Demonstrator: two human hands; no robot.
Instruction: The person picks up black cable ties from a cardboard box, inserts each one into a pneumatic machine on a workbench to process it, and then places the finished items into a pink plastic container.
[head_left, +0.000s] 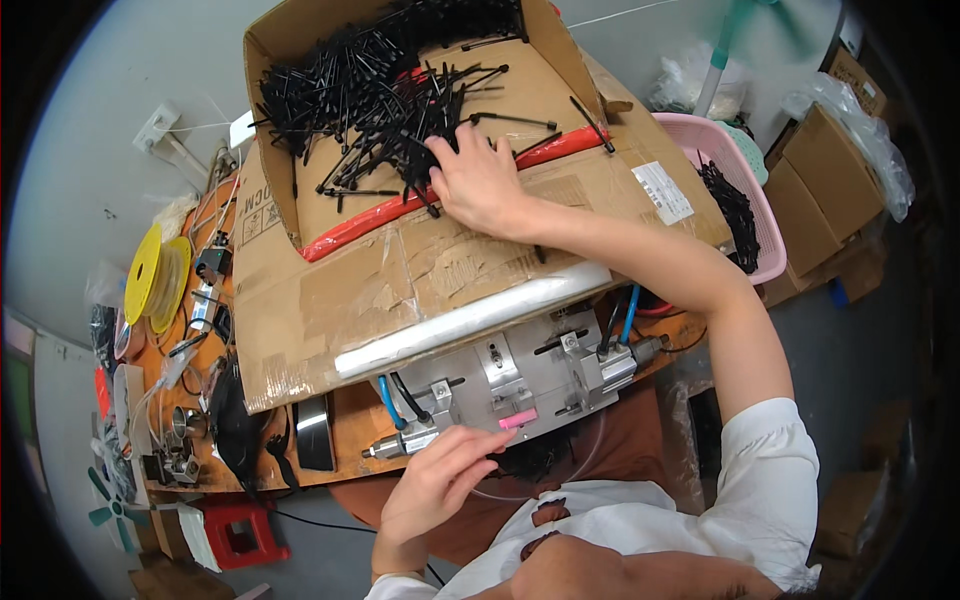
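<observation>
A cardboard box (pixel 300 300) with a lowered front side holds a heap of thin black plastic sticks with knobbed ends (pixel 340 110). My right hand (pixel 480 187) reaches over its red-taped edge, fingers apart at the near side of the heap; whether a stick is between them is hidden. Below the box, my left hand (pixel 435 485) is at the front of a metal fixture (pixel 490 385) with clamps and air cylinders. Its forefinger stretches to a small pink piece (pixel 518 419), thumb held apart from it. Touching or just beside the piece, I cannot tell.
A pink basket (pixel 690 125) with more black pieces stands at the right. Cables, a yellow spool (pixel 143 273) and small tools crowd the wooden table (pixel 345 440) at the left. Blue and black hoses run to the fixture under the box's white-taped edge. A red stool (pixel 240 535) is below.
</observation>
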